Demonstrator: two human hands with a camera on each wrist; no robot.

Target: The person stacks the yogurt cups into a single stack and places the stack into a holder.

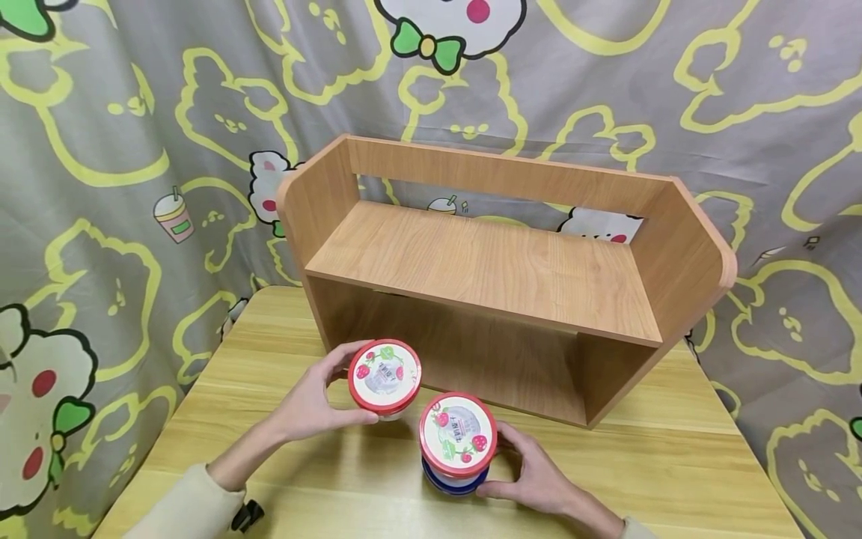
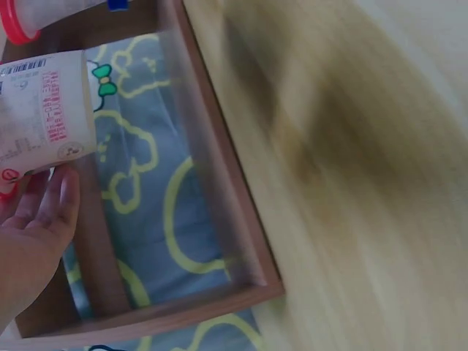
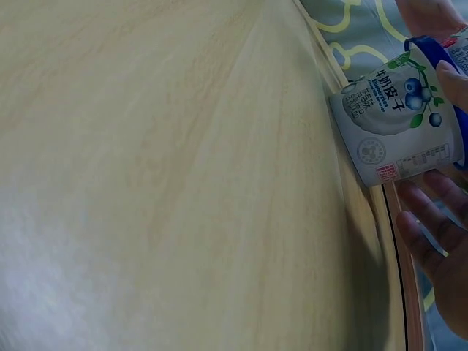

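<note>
My left hand [image 1: 313,404] grips a yogurt cup [image 1: 385,376] with a red-rimmed, strawberry-printed lid, thumb on the near side and fingers around the far side. In the left wrist view, the white wall of this strawberry cup [image 2: 51,110] shows small red print and a barcode. To the right, my right hand [image 1: 539,475] holds a blue-lidded yogurt cup [image 3: 398,110] with blueberries printed on its side. A second red-lidded strawberry cup [image 1: 458,436] stands on top of that blueberry cup, hiding most of it from the head view.
A two-tier wooden shelf [image 1: 485,262] stands behind both hands, with raised side panels and a back rail. Beneath it is a light wooden table [image 1: 236,374]. A patterned grey curtain [image 1: 222,150] hangs behind. Near the left sleeve lies a small black object [image 1: 248,516].
</note>
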